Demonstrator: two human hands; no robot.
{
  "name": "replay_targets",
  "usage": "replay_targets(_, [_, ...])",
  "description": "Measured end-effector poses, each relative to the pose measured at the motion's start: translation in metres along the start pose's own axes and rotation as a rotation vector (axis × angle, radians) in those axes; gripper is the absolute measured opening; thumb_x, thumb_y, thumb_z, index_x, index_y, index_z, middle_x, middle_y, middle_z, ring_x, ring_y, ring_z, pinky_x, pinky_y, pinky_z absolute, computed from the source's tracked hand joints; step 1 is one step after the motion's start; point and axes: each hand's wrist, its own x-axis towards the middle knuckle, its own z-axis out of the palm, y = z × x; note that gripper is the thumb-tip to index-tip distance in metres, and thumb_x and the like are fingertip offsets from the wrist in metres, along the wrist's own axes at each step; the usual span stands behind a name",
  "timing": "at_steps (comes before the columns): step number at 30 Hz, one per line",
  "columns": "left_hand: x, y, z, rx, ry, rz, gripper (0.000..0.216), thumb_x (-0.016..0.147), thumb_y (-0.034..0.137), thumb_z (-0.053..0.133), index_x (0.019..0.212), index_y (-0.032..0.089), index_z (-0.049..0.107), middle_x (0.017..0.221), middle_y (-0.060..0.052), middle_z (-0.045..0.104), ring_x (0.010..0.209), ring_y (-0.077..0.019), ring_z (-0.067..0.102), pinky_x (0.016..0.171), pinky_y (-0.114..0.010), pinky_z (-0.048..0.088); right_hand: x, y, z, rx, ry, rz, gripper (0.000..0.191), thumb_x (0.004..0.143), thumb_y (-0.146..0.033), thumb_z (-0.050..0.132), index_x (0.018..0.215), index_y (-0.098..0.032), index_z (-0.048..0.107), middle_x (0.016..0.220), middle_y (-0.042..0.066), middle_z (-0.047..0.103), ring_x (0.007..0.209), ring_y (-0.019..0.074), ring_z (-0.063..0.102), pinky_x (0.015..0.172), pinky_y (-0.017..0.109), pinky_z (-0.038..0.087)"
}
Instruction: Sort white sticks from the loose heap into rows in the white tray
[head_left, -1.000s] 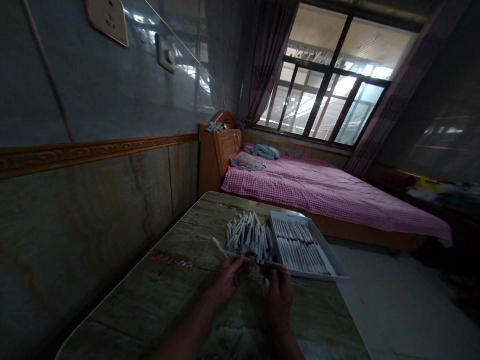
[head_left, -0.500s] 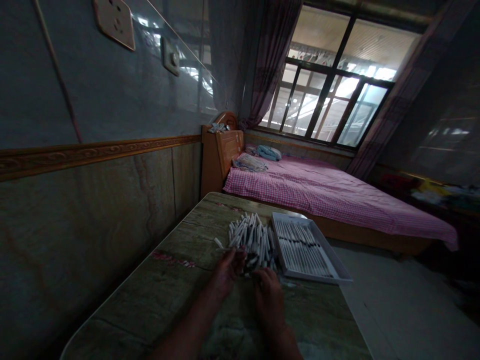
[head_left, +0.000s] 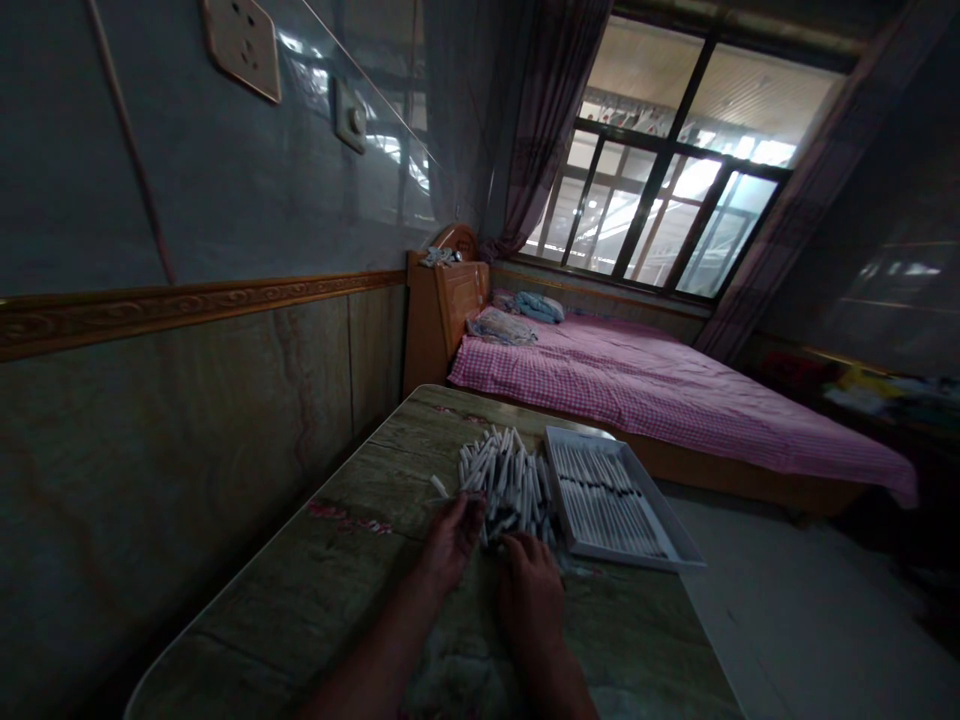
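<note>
A heap of slim white pens (head_left: 504,470), some with dark ends, lies loose on the table. My left hand (head_left: 450,540) is at the near left edge of the heap, thumb and fingers closed on what looks like a white pen (head_left: 472,496). My right hand (head_left: 531,585) is curled at the near side of the same heap. Its fingertips are bent together, and what they hold, if anything, is hidden. Right of the heap, a shallow white tray (head_left: 679,545) holds similar pens (head_left: 604,490) in neat rows. One short white piece (head_left: 439,486) lies apart, left of the heap.
The table (head_left: 300,600) has a marbled top with a pale rim and stands close to the tiled wall (head_left: 285,400). Beyond it is a bed (head_left: 637,370) with a pink checked sheet and a wooden headboard (head_left: 442,310). A window (head_left: 660,190) is behind the bed.
My right hand has shifted slightly left and its fingers are more curled. The left hand stays by the heap, its fingers turned a little. The view has tilted slightly.
</note>
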Motion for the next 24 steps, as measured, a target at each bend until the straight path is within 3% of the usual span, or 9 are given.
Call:
replay_targets(12, [0.001,-0.007,0.001,0.095,0.005,0.064,0.02,0.088,0.004,0.058,0.07,0.011,0.065,0.064,-0.004,0.073,0.057,-0.0125,0.071,0.053,-0.017,0.057,0.007,-0.003,0.006,-0.105,-0.117,-0.012,0.023,0.086,-0.01,0.057,0.094,-0.026,0.071,0.098,0.006,0.068,0.094,0.0236,0.06,0.079,0.031,0.041])
replay_targets(16, [-0.001,-0.013,-0.001,0.183,-0.041,0.066,0.009,0.08,0.008,0.071,0.074,0.012,0.065,0.068,-0.003,0.075,0.06,-0.0134,0.072,0.054,-0.018,0.056,0.006,-0.003,0.01,-0.095,-0.127,0.003,0.025,0.083,-0.004,0.054,0.091,-0.022,0.07,0.094,0.007,0.068,0.09,0.0245,0.062,0.076,0.031,0.043])
replay_targets(20, [-0.002,-0.019,-0.005,0.235,-0.115,0.062,0.023,0.067,0.019,0.084,0.079,0.014,0.066,0.073,-0.002,0.076,0.065,-0.0154,0.073,0.058,-0.02,0.057,0.003,0.003,0.013,0.078,-0.007,0.053,0.028,0.082,-0.004,0.05,0.09,-0.022,0.069,0.089,0.007,0.067,0.084,0.0232,0.062,0.072,0.029,0.044])
replay_targets(24, [0.001,-0.024,-0.008,0.27,-0.149,0.079,0.034,0.059,0.026,0.089,0.082,0.015,0.066,0.073,-0.002,0.076,0.067,-0.016,0.073,0.058,-0.021,0.056,0.003,0.017,0.014,0.461,0.18,0.099,0.023,0.088,-0.018,0.046,0.092,-0.023,0.068,0.089,0.005,0.066,0.083,0.0203,0.062,0.075,0.029,0.047])
